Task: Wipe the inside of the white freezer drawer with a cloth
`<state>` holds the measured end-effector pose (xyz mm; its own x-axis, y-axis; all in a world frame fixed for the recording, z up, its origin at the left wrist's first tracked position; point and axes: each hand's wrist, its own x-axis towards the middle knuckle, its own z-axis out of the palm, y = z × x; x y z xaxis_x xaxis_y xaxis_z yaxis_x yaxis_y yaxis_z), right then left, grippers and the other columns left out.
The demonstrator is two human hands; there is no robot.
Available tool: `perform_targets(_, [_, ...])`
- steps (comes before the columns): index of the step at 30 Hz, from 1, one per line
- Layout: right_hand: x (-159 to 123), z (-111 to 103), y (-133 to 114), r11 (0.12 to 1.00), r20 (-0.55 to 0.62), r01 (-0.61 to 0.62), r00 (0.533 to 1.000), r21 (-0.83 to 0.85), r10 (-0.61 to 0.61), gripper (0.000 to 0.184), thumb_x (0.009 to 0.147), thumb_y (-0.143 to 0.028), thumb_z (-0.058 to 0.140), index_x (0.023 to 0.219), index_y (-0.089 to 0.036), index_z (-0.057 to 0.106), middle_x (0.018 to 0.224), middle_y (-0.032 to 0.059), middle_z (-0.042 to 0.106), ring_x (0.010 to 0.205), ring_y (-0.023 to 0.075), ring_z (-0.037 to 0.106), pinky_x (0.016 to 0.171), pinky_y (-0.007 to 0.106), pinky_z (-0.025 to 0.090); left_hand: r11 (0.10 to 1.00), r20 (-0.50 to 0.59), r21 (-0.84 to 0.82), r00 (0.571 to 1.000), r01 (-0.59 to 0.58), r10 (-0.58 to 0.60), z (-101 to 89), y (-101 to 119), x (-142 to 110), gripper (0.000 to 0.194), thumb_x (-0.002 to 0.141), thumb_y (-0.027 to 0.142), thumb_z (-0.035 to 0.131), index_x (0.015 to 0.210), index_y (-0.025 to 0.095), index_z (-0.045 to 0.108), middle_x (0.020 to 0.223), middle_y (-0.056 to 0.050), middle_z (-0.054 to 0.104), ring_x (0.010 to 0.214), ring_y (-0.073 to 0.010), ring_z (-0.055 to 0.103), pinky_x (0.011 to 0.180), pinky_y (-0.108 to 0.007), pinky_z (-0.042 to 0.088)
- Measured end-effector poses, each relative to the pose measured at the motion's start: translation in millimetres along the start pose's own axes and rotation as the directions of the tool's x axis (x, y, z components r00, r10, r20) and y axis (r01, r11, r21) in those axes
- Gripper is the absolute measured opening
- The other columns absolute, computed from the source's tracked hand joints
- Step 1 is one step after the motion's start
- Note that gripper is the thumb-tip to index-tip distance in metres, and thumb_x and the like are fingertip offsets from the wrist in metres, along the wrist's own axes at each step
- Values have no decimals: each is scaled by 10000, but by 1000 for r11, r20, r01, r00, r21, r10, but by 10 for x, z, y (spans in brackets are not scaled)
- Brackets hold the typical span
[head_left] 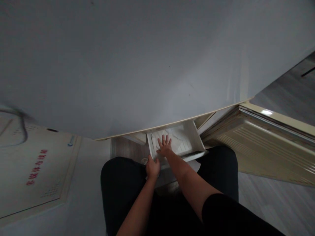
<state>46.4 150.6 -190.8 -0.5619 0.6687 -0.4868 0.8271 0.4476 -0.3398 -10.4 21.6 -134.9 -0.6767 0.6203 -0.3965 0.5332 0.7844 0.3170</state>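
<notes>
A white drawer (199,136) is pulled out from under a large pale grey top, just in front of my knees. My right hand (165,146) reaches into it with fingers spread, palm down over a pale, flat, crinkled white sheet (180,144). Whether that sheet is paper, cloth or plastic cannot be made out. At the drawer's near left corner, my left hand (153,166) has its fingers closed on the rim, thumb raised along the front. Part of the drawer's front is hidden by my hands and right forearm.
An open cream door (275,144) with a ribbed inner panel stands at the right. Above the drawer spreads the wide grey top (157,65). A whitish panel (34,164) with red lettering is at the left, near a dark cable (23,126). Grey wood-look flooring (268,196) shows lower right.
</notes>
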Motion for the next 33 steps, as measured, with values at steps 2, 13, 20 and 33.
perform_targets(2, [-67, 74, -104, 1000, 25, -7, 1000, 4, 7, 905, 978, -496, 561, 1702, -223, 91, 1710, 149, -196, 1579, 441, -184, 1235, 677, -69, 1000, 14, -21, 1000, 9, -9, -13, -5, -1, 368, 973, 288, 524, 1302, 129, 570, 1106, -184, 763, 998, -321, 744, 785, -355, 511])
perform_targets(13, [-167, 20, -99, 1000, 41, -8, 999, -21, 9, 865, 995, -475, 537, 1702, -241, 98, 1716, 121, -183, 1597, 418, -144, 1261, 659, 19, 991, 24, -133, 999, -27, 30, -52, -65, -19, 418, 914, 68, 517, 1293, 189, 645, 1139, -104, 782, 1052, -231, 741, 837, -265, 531])
perform_targets(20, [-229, -45, -225, 998, 115, -47, 992, -34, 51, 855, 998, -444, 527, 1704, -212, 105, 1721, 149, -158, 1589, 451, -122, 1247, 697, 63, 992, 28, -121, 999, -28, 32, -68, -104, -18, 417, 901, 65, 545, 1290, 166, 658, 1116, -128, 786, 1059, -254, 744, 860, -288, 540])
perform_targets(33, [159, -709, 541, 990, 73, -138, 988, -15, 139, 1083, 878, -452, 770, 1701, -277, 89, 1737, 143, -146, 1602, 433, -102, 1201, 743, 107, 1000, -5, -7, 1000, 18, -18, -59, -9, -97, 341, 975, 348, 547, 1260, 170, 603, 1107, -172, 759, 1013, -323, 736, 818, -361, 518])
